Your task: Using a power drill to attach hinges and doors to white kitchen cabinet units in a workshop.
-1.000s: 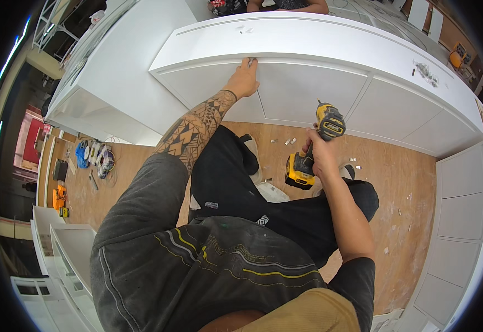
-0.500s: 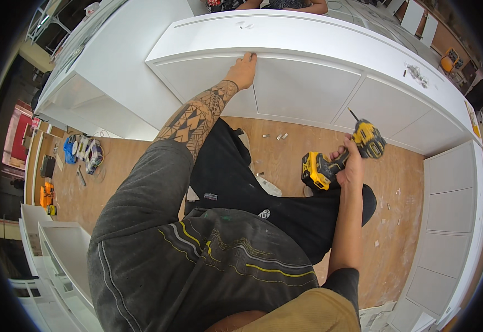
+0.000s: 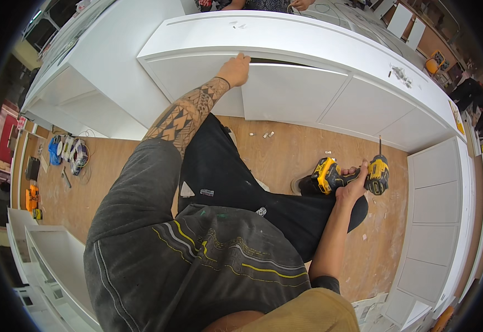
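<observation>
My left hand [image 3: 234,70] grips the upper left corner of a white cabinet door [image 3: 291,91]. The door tilts out toward me along its top edge, and a dark gap shows between it and the long white cabinet [image 3: 308,47]. A yellow and black cordless drill [image 3: 378,172] is held in my right hand [image 3: 354,183], low over my bent right leg. Its long bit points away from me, and the battery faces left. Neighbouring white doors on both sides sit flush in the frame.
Small fittings [image 3: 266,134] lie on the wooden floor below the doors. A white unit [image 3: 435,216] stands along the right, and a tall white cabinet [image 3: 108,66] at the left. Coils and a blue bag [image 3: 56,149] lie far left. Another person's hand [image 3: 301,4] shows beyond the cabinet.
The door's top edge has swung out toward me with my left hand on it. My right hand has lowered the drill, whose bit now points more straight ahead.
</observation>
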A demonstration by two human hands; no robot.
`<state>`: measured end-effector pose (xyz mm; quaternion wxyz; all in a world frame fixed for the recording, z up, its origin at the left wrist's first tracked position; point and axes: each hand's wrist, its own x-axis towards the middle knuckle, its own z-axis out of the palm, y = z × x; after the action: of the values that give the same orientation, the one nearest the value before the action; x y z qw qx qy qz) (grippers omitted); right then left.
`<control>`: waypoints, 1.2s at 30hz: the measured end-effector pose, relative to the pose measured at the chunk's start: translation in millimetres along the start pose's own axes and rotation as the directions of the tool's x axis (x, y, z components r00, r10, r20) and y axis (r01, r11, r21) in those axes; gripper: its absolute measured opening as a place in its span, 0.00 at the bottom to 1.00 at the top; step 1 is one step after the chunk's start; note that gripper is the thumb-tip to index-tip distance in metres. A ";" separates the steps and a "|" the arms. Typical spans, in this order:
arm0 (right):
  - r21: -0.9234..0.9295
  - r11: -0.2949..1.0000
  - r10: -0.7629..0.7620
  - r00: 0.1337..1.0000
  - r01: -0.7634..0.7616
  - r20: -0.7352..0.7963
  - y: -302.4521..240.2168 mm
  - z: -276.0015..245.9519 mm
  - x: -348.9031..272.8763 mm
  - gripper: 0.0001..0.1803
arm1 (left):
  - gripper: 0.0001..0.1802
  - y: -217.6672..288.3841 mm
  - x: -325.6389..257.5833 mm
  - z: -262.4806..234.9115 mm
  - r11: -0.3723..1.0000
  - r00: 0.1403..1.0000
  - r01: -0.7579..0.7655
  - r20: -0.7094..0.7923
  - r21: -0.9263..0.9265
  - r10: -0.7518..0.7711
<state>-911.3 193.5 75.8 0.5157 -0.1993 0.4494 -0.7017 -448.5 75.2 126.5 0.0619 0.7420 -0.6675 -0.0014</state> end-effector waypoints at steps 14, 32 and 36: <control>-0.104 0.855 -0.509 0.861 0.508 0.018 2.1 -13.6 11.4 0.19 | 0.17 153.7 -135.2 0.5 0.903 0.910 -0.315 0.178 -0.291 0.375; -0.053 0.626 -0.768 0.626 0.778 0.136 -90.3 -55.7 -98.9 0.29 | 0.25 326.8 -128.8 72.2 0.628 0.906 -0.349 -0.081 -0.695 0.414; -0.110 0.633 -0.726 0.636 0.767 0.260 -101.9 -57.7 -125.0 0.31 | 0.28 347.4 -127.7 73.8 0.598 0.921 -0.242 0.013 -0.764 0.389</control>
<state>-961.1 337.4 154.1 0.1938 -0.4874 0.3455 -0.7782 -812.7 159.9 75.5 0.3014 0.5159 -0.7302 -0.3315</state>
